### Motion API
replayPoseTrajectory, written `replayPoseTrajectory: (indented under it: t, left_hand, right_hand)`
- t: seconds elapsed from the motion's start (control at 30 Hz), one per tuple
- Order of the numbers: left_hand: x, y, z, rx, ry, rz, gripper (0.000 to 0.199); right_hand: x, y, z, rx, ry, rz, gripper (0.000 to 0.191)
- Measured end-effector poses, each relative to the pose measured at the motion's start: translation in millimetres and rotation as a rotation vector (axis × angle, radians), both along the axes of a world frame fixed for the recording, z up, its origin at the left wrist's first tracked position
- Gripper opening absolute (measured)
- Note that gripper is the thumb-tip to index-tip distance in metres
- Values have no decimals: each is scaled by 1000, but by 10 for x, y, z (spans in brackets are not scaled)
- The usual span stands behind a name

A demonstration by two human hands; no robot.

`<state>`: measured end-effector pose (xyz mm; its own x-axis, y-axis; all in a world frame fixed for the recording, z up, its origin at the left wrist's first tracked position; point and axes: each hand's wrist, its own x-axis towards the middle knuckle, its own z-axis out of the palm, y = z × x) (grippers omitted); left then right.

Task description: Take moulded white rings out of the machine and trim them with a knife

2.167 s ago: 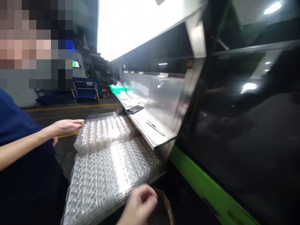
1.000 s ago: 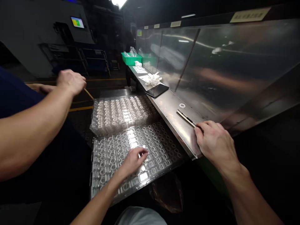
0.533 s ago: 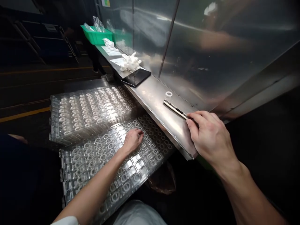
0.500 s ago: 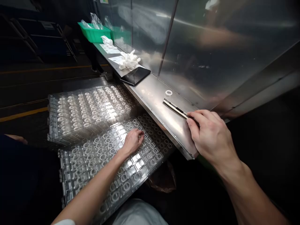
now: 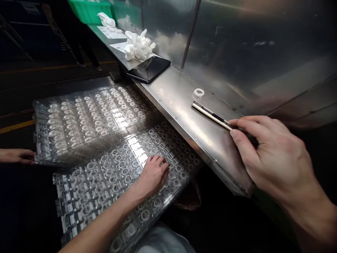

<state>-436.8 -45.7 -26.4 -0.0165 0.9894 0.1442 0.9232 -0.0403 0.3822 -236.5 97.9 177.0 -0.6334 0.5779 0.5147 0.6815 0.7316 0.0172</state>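
The right hand [image 5: 273, 158] is at the 3 o'clock side of the view, beside the edge of the stainless steel counter [image 5: 184, 105]. Its thumb and fingers [image 5: 252, 128] are nearly closed, pinching the end of a slim steel tool [image 5: 212, 115], which runs toward 10 o'clock just above the counter surface.

The left hand [image 5: 154, 174] lies palm down at 6 o'clock on a transparent plastic tray [image 5: 110, 186] moulded with rows of ring-shaped pockets. Its fingers [image 5: 158, 161] are lightly curled against the tray; whether they hold anything cannot be determined.

A second stack of transparent trays [image 5: 89, 119] sits at 10 o'clock from the left hand, directly beside the first tray. A white ring [image 5: 198, 93] lies on the counter near the tool, at its 1 o'clock. Farther along the counter, toward 11 o'clock, are a black phone [image 5: 149, 69], crumpled white gloves [image 5: 138, 45] and a green crate [image 5: 86, 5]. A co-worker's hand [image 5: 15, 156] is at 9 o'clock, at the edge of the tray stack.
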Motion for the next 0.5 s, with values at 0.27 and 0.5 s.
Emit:
replayPoseTrajectory:
  t: [0.27, 0.5]
  left_hand:
    - [-279, 508, 65, 46, 124, -4, 31]
    - [-239, 551, -26, 30, 162, 6, 40]
  right_hand:
    - [0, 1, -17, 1, 20, -8, 29]
    - [-10, -17, -7, -1, 14, -13, 33]
